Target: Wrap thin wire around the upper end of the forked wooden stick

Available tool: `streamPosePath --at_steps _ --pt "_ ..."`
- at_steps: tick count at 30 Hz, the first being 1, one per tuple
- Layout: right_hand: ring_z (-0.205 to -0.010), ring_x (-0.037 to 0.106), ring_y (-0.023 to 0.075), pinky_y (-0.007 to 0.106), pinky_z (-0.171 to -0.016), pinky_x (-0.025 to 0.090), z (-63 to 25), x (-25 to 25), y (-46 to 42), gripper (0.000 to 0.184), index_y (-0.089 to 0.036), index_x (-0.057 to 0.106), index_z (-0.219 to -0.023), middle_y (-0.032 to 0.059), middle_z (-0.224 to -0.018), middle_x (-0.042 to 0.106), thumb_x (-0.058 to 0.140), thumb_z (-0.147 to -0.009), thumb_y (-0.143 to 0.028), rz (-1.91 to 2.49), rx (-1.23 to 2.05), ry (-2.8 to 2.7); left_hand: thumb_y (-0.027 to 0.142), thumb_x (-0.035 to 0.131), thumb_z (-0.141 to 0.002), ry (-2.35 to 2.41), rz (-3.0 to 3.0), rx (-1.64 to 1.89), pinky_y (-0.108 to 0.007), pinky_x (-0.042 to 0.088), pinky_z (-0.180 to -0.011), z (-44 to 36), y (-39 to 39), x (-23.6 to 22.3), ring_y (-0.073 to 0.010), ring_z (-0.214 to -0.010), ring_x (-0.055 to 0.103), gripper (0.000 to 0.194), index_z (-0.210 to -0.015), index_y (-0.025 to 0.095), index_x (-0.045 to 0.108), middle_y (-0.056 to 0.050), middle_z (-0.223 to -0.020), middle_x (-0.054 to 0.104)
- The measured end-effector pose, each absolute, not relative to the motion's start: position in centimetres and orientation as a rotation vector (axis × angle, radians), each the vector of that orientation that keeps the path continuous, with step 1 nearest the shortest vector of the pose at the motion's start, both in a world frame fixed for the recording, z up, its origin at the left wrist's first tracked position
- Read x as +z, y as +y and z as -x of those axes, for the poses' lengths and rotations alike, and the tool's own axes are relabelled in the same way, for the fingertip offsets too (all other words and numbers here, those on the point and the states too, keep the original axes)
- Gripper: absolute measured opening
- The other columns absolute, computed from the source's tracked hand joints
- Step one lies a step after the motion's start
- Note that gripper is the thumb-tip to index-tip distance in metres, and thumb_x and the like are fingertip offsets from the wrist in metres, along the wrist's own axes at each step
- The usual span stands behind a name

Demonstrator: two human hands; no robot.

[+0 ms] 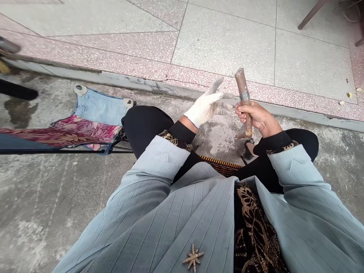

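Note:
My right hand (257,117), bare, is wrapped round a short brown stick (242,83) that looks like wood or bamboo. Thin grey wire (244,95) is wound about its middle, just above my fingers. The stick stands nearly upright in view, its rough top end tilted slightly left. To its left is my left hand (209,104) in a white knitted glove. Its fingers are stretched out and spread, pointing towards the stick, and the palm holds nothing visible. Whether a fingertip or a fine strand touches my right hand, I cannot tell.
A folding lounger (99,106) with denim and red floral cloth stands at the left. Ahead, a low step edge (148,85) borders the tiled floor (224,45). Brown furniture legs (311,14) are at upper right. A woven seat edge (222,165) shows between my knees.

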State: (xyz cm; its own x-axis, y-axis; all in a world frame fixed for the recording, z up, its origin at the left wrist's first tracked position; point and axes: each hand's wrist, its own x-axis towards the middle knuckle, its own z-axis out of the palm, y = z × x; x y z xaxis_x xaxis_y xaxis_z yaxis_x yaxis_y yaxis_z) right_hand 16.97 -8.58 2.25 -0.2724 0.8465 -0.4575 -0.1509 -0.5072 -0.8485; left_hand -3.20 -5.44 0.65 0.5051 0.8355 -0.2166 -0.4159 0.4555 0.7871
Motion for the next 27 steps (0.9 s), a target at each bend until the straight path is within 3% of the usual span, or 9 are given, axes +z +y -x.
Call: streamPosePath --at_steps 5,10,19,23,27 --pt "-0.048 0.041 0.0037 0.016 -0.044 0.034 -17.5 2.2 -8.3 0.033 -0.013 0.059 -0.090 -0.0025 -0.064 0.056 0.079 -0.065 -0.019 1.235 1.873 -0.850 0.035 0.059 -0.093 0.621 -0.742 0.780 -0.037 0.063 -0.075 3.6 -5.7 1.2 -0.0246 -0.097 0.074 0.052 -0.143 0.027 0.048 -0.009 -0.117 0.070" --pt "-0.046 0.039 0.0040 0.016 -0.042 0.034 -18.2 2.2 -8.1 0.033 -0.015 0.057 -0.091 -0.0018 -0.063 0.057 0.080 -0.067 -0.021 1.312 1.908 -0.890 0.030 0.064 -0.091 0.677 -0.799 0.851 -0.034 0.061 -0.084 4.4 -5.2 1.9 -0.0243 -0.109 0.071 0.052 -0.141 0.029 0.053 -0.008 -0.123 0.068" --pt "-0.041 0.038 0.0061 0.018 -0.036 0.030 -18.8 0.3 -7.9 0.025 -0.018 0.057 -0.083 -0.0010 -0.057 0.055 0.070 -0.065 -0.008 1.539 1.964 -1.176 0.029 0.073 -0.085 0.703 -1.128 0.945 -0.038 0.048 -0.106 4.6 -4.4 1.4 -0.0264 -0.130 0.057 0.027 -0.109 0.017 0.074 -0.009 -0.129 0.067" --pt "-0.041 0.042 0.0092 0.021 -0.035 0.032 -18.8 0.8 -8.1 0.019 -0.019 0.061 -0.076 0.0005 -0.055 0.058 0.069 -0.062 -0.007 1.558 2.010 -1.476 0.026 0.071 -0.086 0.709 -1.095 0.903 -0.037 0.048 -0.104 4.8 -4.6 1.8 -0.0252 -0.124 0.061 0.022 -0.104 0.015 0.075 -0.008 -0.117 0.071" --pt "-0.043 0.048 0.0103 0.022 -0.039 0.036 -19.0 1.3 -8.2 0.020 -0.020 0.065 -0.080 -0.0022 -0.058 0.062 0.064 -0.064 -0.008 1.340 2.139 -1.930 0.028 0.064 -0.090 0.661 -0.992 0.719 -0.037 0.055 -0.090 4.3 -5.3 1.6 -0.0237 -0.102 0.070 0.024 -0.101 0.009 0.074 -0.011 -0.101 0.074"
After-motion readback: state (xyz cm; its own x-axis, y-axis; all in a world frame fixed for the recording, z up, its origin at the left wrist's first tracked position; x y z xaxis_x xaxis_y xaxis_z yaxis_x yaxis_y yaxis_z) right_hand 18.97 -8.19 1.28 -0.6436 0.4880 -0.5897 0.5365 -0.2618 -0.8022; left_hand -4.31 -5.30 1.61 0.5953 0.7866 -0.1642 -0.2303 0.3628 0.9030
